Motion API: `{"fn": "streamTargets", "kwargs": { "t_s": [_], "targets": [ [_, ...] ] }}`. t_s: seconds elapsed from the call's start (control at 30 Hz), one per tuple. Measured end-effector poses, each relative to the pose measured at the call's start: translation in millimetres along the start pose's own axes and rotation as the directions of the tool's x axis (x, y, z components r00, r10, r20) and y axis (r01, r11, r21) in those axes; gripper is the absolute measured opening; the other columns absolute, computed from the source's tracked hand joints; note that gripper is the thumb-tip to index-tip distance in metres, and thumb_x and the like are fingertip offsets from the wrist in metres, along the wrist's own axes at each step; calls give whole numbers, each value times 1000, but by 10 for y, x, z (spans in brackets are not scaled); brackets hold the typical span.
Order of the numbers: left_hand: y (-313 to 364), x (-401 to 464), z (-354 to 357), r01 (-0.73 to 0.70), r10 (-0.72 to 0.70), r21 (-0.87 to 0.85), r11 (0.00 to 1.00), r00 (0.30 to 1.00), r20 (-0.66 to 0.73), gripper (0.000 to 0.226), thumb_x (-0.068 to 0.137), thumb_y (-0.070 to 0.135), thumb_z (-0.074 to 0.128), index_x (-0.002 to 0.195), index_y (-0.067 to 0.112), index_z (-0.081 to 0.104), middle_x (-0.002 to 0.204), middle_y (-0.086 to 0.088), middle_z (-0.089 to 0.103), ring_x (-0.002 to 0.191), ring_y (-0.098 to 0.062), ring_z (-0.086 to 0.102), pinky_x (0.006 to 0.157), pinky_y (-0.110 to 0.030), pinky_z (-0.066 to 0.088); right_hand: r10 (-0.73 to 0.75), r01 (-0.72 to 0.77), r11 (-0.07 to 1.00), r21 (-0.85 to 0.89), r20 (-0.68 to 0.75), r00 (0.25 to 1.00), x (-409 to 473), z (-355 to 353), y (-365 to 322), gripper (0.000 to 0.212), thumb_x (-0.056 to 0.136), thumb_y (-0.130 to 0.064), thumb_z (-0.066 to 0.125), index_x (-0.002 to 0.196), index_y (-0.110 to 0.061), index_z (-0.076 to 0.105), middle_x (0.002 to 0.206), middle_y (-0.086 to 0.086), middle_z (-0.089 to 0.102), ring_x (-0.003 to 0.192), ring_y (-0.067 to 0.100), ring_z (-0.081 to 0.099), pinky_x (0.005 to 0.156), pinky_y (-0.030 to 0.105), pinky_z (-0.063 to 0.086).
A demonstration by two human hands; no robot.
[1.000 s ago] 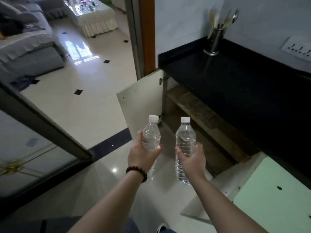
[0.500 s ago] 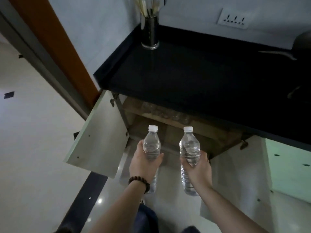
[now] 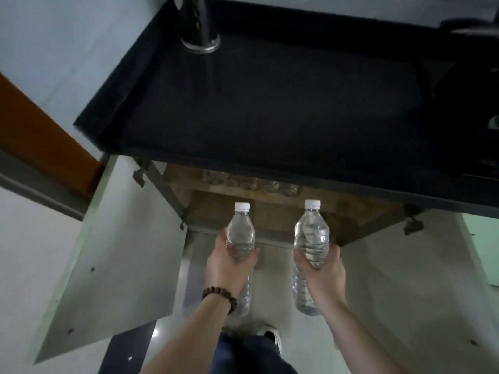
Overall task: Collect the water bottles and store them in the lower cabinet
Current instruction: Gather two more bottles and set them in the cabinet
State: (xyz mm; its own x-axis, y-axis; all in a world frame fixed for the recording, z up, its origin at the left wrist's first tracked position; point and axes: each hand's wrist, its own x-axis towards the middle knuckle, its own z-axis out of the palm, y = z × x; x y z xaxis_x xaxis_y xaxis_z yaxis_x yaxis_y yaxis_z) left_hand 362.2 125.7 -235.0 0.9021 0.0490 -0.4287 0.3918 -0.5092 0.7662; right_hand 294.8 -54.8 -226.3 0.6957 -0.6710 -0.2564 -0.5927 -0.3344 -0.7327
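Head view: your left door (image 3: 113, 255) stands swung wide. Your left hand (image 3: 229, 268) is wrapped around one upright bottle (image 3: 241, 240), and your right hand (image 3: 321, 271) is wrapped around the other bottle (image 3: 312, 238), both held in front of the open cabinet (image 3: 272, 211) under the table (image 3: 259, 103). You look to be at the storing step. Next, you'd likely crouch and set each bottle on the lower shelf, below the glasses (image 3: 251, 182).
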Motion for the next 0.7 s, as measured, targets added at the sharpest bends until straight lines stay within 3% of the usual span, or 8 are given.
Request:
{"fn": "streamTargets", "kwargs": {
  "t_s": [0.07, 0.2, 0.3, 0.5, 0.6, 0.7],
  "targets": [
    [-104, 313, 178, -19, 19, -4, 1000, 1000, -5, 72, 55, 64, 73, 114, 43, 37, 82, 25, 61, 68, 8, 58, 52, -16, 41, -30, 29, 999, -15, -33, 999, 262, 206, 146, 46, 75, -45, 74, 100, -19, 46, 89, 0, 59, 72, 12, 58, 52, 21, 36],
    [-291, 1022, 510, -116, 116, -13, 993, 993, -18, 70, 50, 74, 69, 102, 39, 39, 82, 27, 58, 72, 12, 52, 55, -15, 38, -148, 146, 989, -23, -111, 983, 852, 645, 324, 47, 75, -44, 75, 101, -22, 42, 86, -7, 57, 64, -2, 52, 51, 12, 36],
    [-331, 1568, 717, -203, 201, -58, 978, 979, -31, 68, 51, 73, 71, 103, 36, 46, 80, 27, 58, 72, 10, 52, 60, -18, 39, -211, 218, 975, 55, -110, 971, 1325, 966, 368, 51, 75, -44, 74, 109, -14, 50, 90, -4, 62, 73, 11, 62, 62, 25, 51],
    [-77, 2288, 862, -326, 338, -255, 911, 941, 6, 40, 65, 55, 78, 93, 36, 55, 92, 17, 65, 89, -3, 60, 72, -26, 45, -361, 375, 916, 140, -116, 925, 2074, 1326, 248, 26, 75, -46, 74, 87, -30, 58, 74, -16, 62, 61, -13, 60, 43, 3, 39],
    [235, 2453, 795, -250, 281, -322, 913, 958, 52, 46, 62, 61, 77, 89, 30, 56, 94, 9, 64, 87, -12, 60, 71, -31, 45, -396, 412, 888, 204, -119, 911, 2355, 1413, 78, 19, 75, -46, 74, 77, -37, 57, 71, -19, 62, 64, -16, 59, 44, 6, 40],
    [548, 2599, 726, -41, 123, -361, 932, 970, 208, 67, 61, 62, 77, 110, 23, 55, 102, -5, 64, 94, -27, 62, 85, -44, 49, -277, 284, 917, 278, -66, 959, 2606, 1479, -174, 31, 71, -59, 71, 79, -32, 57, 75, -14, 61, 65, 0, 61, 49, 18, 38]
  ]
}}
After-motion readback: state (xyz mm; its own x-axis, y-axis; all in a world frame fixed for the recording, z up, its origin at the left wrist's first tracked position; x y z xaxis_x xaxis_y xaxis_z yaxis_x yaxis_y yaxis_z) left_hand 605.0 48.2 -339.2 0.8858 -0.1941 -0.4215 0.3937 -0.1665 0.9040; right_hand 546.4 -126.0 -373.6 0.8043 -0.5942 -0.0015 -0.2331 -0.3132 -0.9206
